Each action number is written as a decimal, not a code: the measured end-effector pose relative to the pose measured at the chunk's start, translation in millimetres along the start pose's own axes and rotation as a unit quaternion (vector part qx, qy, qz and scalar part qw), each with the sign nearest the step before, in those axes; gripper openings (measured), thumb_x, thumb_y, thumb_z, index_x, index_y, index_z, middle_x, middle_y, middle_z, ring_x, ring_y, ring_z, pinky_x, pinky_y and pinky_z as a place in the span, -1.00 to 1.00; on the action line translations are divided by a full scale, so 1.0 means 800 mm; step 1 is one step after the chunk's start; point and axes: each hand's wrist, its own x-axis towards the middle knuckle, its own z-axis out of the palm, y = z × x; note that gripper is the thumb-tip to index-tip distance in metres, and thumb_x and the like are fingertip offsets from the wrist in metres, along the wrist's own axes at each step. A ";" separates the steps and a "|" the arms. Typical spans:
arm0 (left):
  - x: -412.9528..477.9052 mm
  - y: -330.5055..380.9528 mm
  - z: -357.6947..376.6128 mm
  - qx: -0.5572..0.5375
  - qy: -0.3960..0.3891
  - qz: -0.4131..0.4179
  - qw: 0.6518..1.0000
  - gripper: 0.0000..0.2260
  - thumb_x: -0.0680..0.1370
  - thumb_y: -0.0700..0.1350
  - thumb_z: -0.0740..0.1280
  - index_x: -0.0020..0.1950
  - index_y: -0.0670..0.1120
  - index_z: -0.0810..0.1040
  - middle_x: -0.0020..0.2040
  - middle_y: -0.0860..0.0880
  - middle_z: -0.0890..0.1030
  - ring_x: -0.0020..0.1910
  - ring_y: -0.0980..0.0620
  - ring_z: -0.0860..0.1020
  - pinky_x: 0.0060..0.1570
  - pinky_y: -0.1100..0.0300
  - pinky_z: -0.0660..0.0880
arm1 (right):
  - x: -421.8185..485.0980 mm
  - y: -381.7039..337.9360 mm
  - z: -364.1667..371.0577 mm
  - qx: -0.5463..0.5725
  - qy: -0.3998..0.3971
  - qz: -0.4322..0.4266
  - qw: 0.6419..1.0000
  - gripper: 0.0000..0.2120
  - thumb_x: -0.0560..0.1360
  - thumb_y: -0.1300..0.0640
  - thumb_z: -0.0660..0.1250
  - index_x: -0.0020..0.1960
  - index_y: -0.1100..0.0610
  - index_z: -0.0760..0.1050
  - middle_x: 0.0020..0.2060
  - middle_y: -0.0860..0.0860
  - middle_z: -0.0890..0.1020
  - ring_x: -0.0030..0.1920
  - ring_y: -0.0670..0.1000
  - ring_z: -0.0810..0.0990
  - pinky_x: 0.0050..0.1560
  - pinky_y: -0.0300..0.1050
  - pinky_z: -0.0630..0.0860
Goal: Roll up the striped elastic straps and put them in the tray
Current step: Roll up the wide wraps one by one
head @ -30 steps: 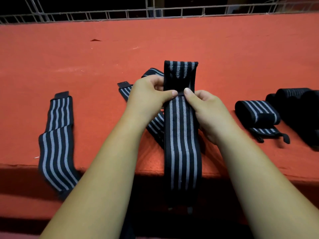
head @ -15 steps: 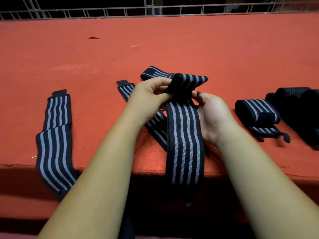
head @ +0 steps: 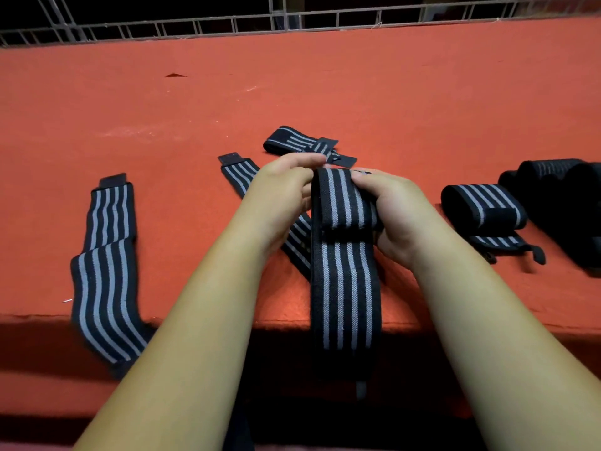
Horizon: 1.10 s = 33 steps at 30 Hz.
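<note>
A black strap with grey stripes hangs over the front edge of the red table. Its far end is wound into a small roll. My left hand grips the roll's left side and my right hand grips its right side. Another unrolled strap lies flat at the left and droops over the edge. A third strap runs under my left hand. A folded strap lies just beyond my hands. One rolled strap sits at the right. No tray is in view.
More dark rolled straps are piled at the right edge of the view. A white wire grid railing runs along the table's far side. The table's front edge drops into shadow below my forearms.
The strap's upright end has been folded down and wound toward me into a small roll. Both hands now hold the roll at its sides instead of pinching the flat strap.
</note>
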 end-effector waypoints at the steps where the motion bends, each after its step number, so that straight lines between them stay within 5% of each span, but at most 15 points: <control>1: -0.001 -0.001 0.005 0.007 0.001 -0.020 1.000 -0.71 0.71 -0.02 0.28 0.23 -0.16 0.69 0.05 -0.10 0.70 -0.16 -0.02 0.64 0.04 0.01 0.53 | 0.002 -0.001 0.001 -0.005 0.023 -0.013 1.000 -0.76 0.66 0.27 0.31 0.26 0.27 0.67 0.13 0.19 0.77 0.13 0.13 0.74 0.23 0.11 0.60; 3: -0.005 -0.005 0.014 0.020 -0.018 -0.061 0.998 -0.40 0.60 0.40 0.28 0.24 -0.09 0.73 0.12 -0.01 0.75 0.05 -0.03 0.71 0.25 -0.05 0.54 | 0.003 -0.004 0.003 -0.016 0.068 -0.037 0.997 -0.82 0.61 0.32 0.35 0.12 0.16 0.70 -0.04 0.01 0.81 0.04 0.02 0.75 0.23 0.06 0.62; 5: -0.013 -0.004 0.028 0.010 -0.039 -0.086 0.995 -0.27 0.55 0.54 0.18 0.32 0.00 0.72 0.21 -0.02 0.76 0.21 -0.05 0.73 0.37 -0.09 0.54 | -0.001 -0.007 0.006 -0.063 0.089 -0.061 0.992 -0.72 0.61 0.32 0.35 0.26 0.13 0.67 0.06 -0.06 0.78 0.08 -0.10 0.73 0.23 -0.11 0.60; 8: -0.015 0.000 0.039 0.045 -0.019 -0.086 0.995 -0.22 0.46 0.60 0.12 0.42 0.14 0.64 0.32 0.05 0.71 0.30 -0.02 0.68 0.40 -0.13 0.52 | -0.005 -0.009 0.010 -0.157 0.104 -0.087 0.978 -0.44 0.67 0.22 0.29 0.66 0.15 0.35 0.57 -0.03 0.47 0.51 -0.11 0.46 0.54 -0.17 0.36; 10: -0.013 0.005 0.036 0.029 -0.029 -0.093 0.995 -0.25 0.43 0.57 0.19 0.43 0.16 0.63 0.35 0.06 0.70 0.33 -0.02 0.67 0.43 -0.14 0.50 | -0.006 -0.009 0.010 -0.162 0.112 -0.100 0.975 -0.42 0.68 0.22 0.28 0.69 0.15 0.29 0.63 -0.03 0.39 0.56 -0.12 0.39 0.58 -0.17 0.30; 14: -0.011 0.005 0.030 0.061 -0.053 -0.090 0.993 -0.46 0.53 0.38 0.28 0.41 0.13 0.60 0.29 0.05 0.72 0.27 -0.02 0.70 0.37 -0.20 0.56 | -0.005 -0.010 0.010 -0.174 0.125 -0.121 0.969 -0.41 0.68 0.31 0.26 0.69 0.18 0.27 0.64 0.00 0.37 0.52 -0.16 0.40 0.40 -0.41 0.33; 17: -0.012 -0.002 0.026 0.121 -0.057 -0.120 0.984 -0.41 0.50 0.43 0.22 0.32 0.07 0.63 0.15 -0.08 0.76 0.11 -0.15 0.75 0.23 -0.27 0.62 | -0.002 -0.006 0.010 -0.174 0.123 -0.120 0.970 -0.40 0.67 0.34 0.23 0.69 0.19 0.26 0.63 0.00 0.38 0.42 -0.24 0.40 0.17 -0.61 0.36; 20: -0.018 -0.002 0.028 0.207 -0.040 -0.115 0.971 -0.32 0.51 0.47 0.13 0.38 0.02 0.55 0.11 -0.08 0.70 0.02 -0.14 0.69 0.11 -0.13 0.60 | -0.001 -0.006 0.011 -0.161 0.129 -0.114 0.972 -0.41 0.67 0.33 0.24 0.69 0.17 0.29 0.61 -0.01 0.41 0.38 -0.23 0.44 0.13 -0.58 0.39; 24: -0.021 -0.004 0.028 0.194 -0.032 -0.072 0.978 -0.32 0.47 0.46 0.24 0.41 0.05 0.51 0.21 0.02 0.71 0.15 -0.06 0.71 0.26 -0.18 0.61 | -0.001 -0.008 0.011 -0.140 0.127 -0.091 0.978 -0.41 0.64 0.32 0.27 0.66 0.15 0.34 0.51 -0.04 0.51 0.29 -0.16 0.60 0.24 -0.35 0.52; 29: -0.018 -0.008 0.018 0.051 -0.102 -0.069 0.991 -0.65 0.61 -0.08 0.40 0.38 -0.11 0.59 0.20 -0.14 0.75 0.18 -0.16 0.74 0.28 -0.20 0.63 | -0.001 -0.010 0.009 -0.147 0.112 -0.099 0.978 -0.41 0.64 0.31 0.26 0.66 0.12 0.36 0.54 -0.02 0.51 0.43 -0.07 0.56 0.52 -0.02 0.48; 33: -0.018 -0.008 0.016 0.006 -0.059 -0.035 0.998 -0.73 0.61 -0.19 0.43 0.32 -0.13 0.63 0.15 -0.15 0.77 0.15 -0.17 0.75 0.25 -0.19 0.64 | 0.001 -0.006 0.009 -0.105 0.093 -0.063 0.988 -0.61 0.64 0.13 0.36 0.46 0.13 0.56 0.28 0.06 0.72 0.23 0.05 0.73 0.37 0.15 0.62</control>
